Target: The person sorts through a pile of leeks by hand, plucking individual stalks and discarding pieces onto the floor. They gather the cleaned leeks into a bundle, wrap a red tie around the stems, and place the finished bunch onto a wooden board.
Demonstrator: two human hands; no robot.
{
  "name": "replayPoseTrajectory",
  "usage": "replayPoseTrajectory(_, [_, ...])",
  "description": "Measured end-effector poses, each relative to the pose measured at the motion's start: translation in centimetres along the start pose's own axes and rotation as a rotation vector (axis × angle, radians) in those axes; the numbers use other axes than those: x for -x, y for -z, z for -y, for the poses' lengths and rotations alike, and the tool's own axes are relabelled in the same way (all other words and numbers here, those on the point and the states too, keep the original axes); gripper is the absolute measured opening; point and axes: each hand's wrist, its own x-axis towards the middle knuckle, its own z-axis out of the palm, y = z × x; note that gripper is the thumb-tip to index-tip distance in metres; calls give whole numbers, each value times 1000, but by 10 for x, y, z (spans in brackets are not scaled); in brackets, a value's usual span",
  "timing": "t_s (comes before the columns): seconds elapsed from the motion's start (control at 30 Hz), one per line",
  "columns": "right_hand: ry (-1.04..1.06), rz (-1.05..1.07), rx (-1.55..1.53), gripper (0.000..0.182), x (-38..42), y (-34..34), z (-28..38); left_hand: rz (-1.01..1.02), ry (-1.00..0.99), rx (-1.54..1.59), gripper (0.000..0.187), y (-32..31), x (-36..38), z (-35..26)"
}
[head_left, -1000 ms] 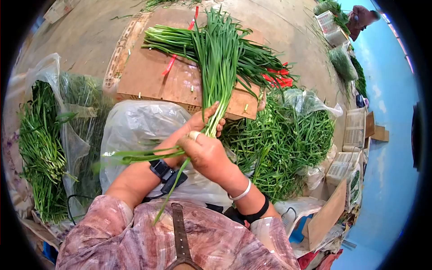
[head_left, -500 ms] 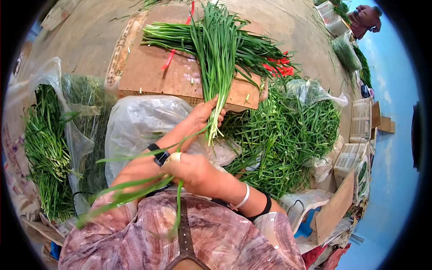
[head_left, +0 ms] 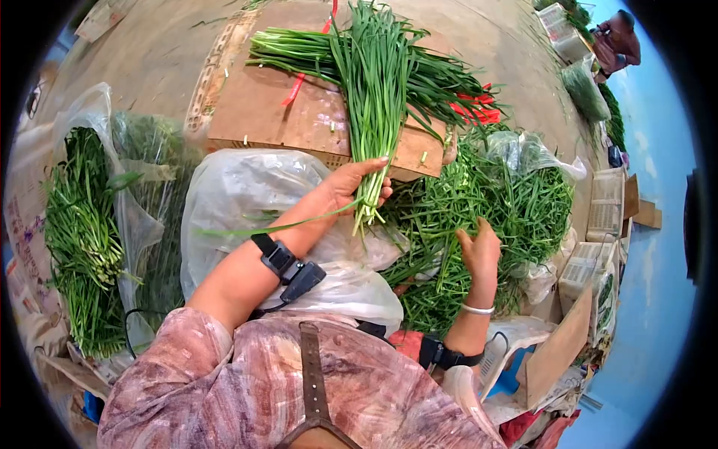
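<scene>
My left hand [head_left: 348,187] is closed around the pale stem ends of a bunch of green leafy stalks [head_left: 374,97], whose leaves point away over the board. Another bunch [head_left: 295,56] lies crosswise beneath it on the brown board [head_left: 262,112]. One long loose leaf trails left from my left hand across the forearm. Over the large heap of loose stalks [head_left: 449,262] at the right, my right hand [head_left: 480,243] has thumb and fingers apart, and nothing shows in it. Red ties [head_left: 479,111] lie by the leaf tips.
Clear plastic sheeting [head_left: 247,187] covers the space before me. More stalks [head_left: 82,232] stand in a plastic bag at the left. White crates [head_left: 587,269] and a wooden panel [head_left: 557,348] are on the right. A person [head_left: 617,43] is at the upper right.
My right hand has moved from beside my left forearm to the heap at the right, and the loose leaves it held are gone from it. My left hand keeps its hold on the bunch.
</scene>
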Motion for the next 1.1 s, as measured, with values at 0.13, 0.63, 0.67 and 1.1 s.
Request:
replayPoseTrajectory(0.13, [512, 143, -593, 47, 32, 4, 99, -31, 13, -14, 20, -1, -4, 1])
replayPoseTrajectory(0.63, [934, -218, -506, 12, 28, -15, 158, -146, -130, -66, 21, -5, 2, 1])
replayPoseTrajectory(0.67, [1024, -214, -550, 14, 39, -12, 156, -116, -114, -124, 19, 7, -6, 1])
replayPoseTrajectory(1.1, [772, 58, -323, 46, 37, 9, 127, -203, -90, -258, 20, -4, 0, 4])
